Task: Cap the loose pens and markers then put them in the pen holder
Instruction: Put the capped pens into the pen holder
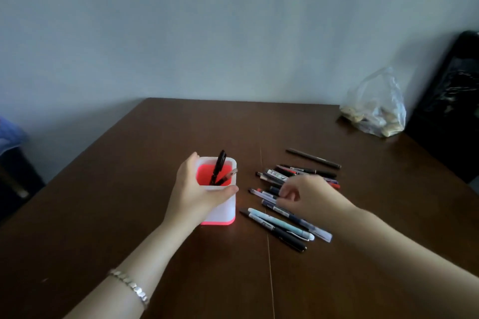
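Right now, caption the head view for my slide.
Left hand grips the pen holder while right hand reaches among loose pens on the table.

A white pen holder [220,206] with a bright pink-red inside and base is stood upright. Two dark pens [219,163] are leaned inside it, their upper ends raised above the rim. Just to its right, a loose heap of pens and markers [278,176] is laid flat, most slanted the same way. Nearest the viewer, a black pen [282,237], a pale blue pen [280,223] and a dark blue pen [318,232] with a clear end are laid side by side. A thin brown pen [313,159] is set slightly apart at the far edge.
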Demonstrator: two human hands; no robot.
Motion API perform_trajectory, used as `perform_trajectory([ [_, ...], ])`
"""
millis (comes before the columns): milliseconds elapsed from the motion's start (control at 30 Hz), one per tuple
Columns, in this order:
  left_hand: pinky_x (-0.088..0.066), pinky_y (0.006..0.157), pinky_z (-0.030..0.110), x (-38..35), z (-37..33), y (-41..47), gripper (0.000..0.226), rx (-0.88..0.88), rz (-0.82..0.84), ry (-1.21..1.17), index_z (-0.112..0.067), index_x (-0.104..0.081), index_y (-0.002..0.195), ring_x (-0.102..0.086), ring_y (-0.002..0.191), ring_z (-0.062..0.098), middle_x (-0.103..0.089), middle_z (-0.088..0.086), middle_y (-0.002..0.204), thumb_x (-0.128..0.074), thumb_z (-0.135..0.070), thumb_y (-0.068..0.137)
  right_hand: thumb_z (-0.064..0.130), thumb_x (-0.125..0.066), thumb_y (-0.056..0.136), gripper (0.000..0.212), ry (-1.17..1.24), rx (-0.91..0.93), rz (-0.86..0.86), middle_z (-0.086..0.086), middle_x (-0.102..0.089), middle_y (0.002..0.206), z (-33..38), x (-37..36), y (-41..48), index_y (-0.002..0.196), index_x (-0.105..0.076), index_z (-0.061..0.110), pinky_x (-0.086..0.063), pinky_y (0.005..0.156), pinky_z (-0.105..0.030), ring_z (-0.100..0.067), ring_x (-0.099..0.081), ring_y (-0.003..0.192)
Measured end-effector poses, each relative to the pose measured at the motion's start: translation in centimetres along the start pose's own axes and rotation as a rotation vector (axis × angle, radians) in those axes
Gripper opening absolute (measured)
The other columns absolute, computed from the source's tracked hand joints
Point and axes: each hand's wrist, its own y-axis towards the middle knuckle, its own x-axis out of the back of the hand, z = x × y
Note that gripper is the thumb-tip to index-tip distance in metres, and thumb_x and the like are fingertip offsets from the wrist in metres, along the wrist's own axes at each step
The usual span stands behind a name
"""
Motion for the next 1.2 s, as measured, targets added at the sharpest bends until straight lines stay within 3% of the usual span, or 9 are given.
perform_trajectory([
  [167, -0.033, 0.087, 0.025, -0.2, 0.3, 0.1, 0.097, 0.017, -0.030, 0.045, -0.020, -0.025, 0.141, -0.035, 0.126, 0.015, -0.029, -0.001, 0.145, -0.081, -0.034, 0.063, 0.034, -0.049, 0.091, 0.039, -0.340, 0.043, 0.128, 0.001, -0.045, 0.129, -1.6, -4.6, -2.8, 0.128, -0.044, 0.021, -0.041, 0.096, -0.029, -0.016, -0.043, 0.120],
  [400, -0.032, 0.086, 0.024, 0.1, 0.5, 0.0, 0.094, 0.004, -0.007, 0.037, -0.019, -0.026, 0.139, -0.034, 0.123, 0.009, -0.028, -0.002, 0.144, -0.081, -0.033, 0.063, 0.017, -0.043, 0.093, 0.036, -0.413, -0.027, 0.076, -0.007, -0.047, 0.130, -1.5, -6.7, -1.3, 0.128, -0.035, 0.014, -0.038, 0.102, -0.031, -0.022, -0.045, 0.121],
  [500, -0.037, 0.084, 0.026, 0.1, 0.9, 0.1, 0.091, -0.004, -0.009, 0.028, -0.022, -0.031, 0.136, -0.035, 0.116, 0.005, -0.031, -0.006, 0.139, -0.081, -0.036, 0.062, 0.015, -0.042, 0.093, 0.038, -0.263, -0.058, 0.090, -0.006, -0.049, 0.124, -1.6, -6.2, -0.9, 0.130, -0.033, 0.014, -0.047, 0.091, -0.027, -0.018, -0.055, 0.108],
  [567, -0.046, 0.083, 0.028, 0.0, 1.3, 0.3, 0.090, -0.020, -0.008, 0.048, -0.026, -0.036, 0.133, -0.043, 0.115, 0.009, -0.037, -0.008, 0.134, -0.081, -0.045, 0.057, 0.014, -0.039, 0.094, 0.034, -0.061, -0.063, 0.086, -0.001, -0.056, 0.100, -1.5, -4.1, -0.7, 0.128, -0.038, 0.014, -0.050, 0.069, -0.016, -0.007, -0.057, 0.077],
  [667, -0.052, 0.080, 0.029, -0.1, 1.6, 0.6, 0.089, -0.015, 0.000, 0.067, -0.030, -0.037, 0.129, -0.048, 0.108, 0.011, -0.039, -0.015, 0.123, -0.080, -0.051, 0.054, 0.013, -0.040, 0.094, 0.025, 0.178, 0.069, -0.099, 0.005, -0.053, 0.064, 0.0, 1.4, -0.9, 0.111, -0.053, 0.025, -0.033, 0.038, -0.014, -0.003, -0.041, 0.042],
  [733, -0.052, 0.080, 0.029, -0.3, 1.7, 0.6, 0.087, -0.032, -0.011, 0.074, -0.031, -0.040, 0.127, -0.047, 0.107, 0.010, -0.040, -0.015, 0.123, -0.078, -0.054, 0.053, 0.013, -0.044, 0.092, 0.026, 0.221, 0.186, -0.144, 0.005, -0.054, 0.059, 2.0, 4.8, -0.6, 0.098, -0.055, 0.036, -0.028, 0.036, -0.013, -0.003, -0.038, 0.037],
  [800, -0.048, 0.080, 0.025, -0.3, 1.6, 0.5, 0.082, -0.064, -0.032, 0.081, -0.030, -0.042, 0.125, -0.045, 0.107, 0.007, -0.040, -0.015, 0.122, -0.078, -0.052, 0.054, 0.015, -0.047, 0.090, 0.025, 0.132, 0.265, -0.022, 0.005, -0.057, 0.061, 3.9, 6.2, 1.0, 0.093, -0.060, 0.037, -0.029, 0.038, -0.013, -0.003, -0.038, 0.038],
  [1000, -0.049, 0.080, 0.024, -0.3, 1.5, 0.7, 0.071, -0.047, -0.014, 0.091, -0.032, -0.050, 0.116, -0.049, 0.103, 0.008, -0.045, -0.015, 0.119, -0.076, -0.051, 0.053, 0.018, -0.050, 0.085, 0.025, -0.139, 0.274, 0.209, -0.006, -0.054, 0.060, 7.8, 3.5, 6.9, 0.096, -0.068, 0.003, -0.035, 0.042, -0.016, -0.013, -0.043, 0.046],
  [1200, -0.047, 0.089, 0.031, -0.1, 1.1, 0.7, 0.089, 0.011, -0.025, 0.124, -0.028, -0.031, 0.133, -0.038, 0.105, 0.004, -0.033, -0.014, 0.124, -0.078, -0.046, 0.060, 0.030, -0.059, 0.086, 0.024, 0.068, 0.245, 0.031, 0.006, -0.064, 0.071, 6.8, 2.7, 6.1, 0.106, -0.059, 0.016, -0.044, 0.054, -0.011, -0.003, -0.059, 0.054],
])
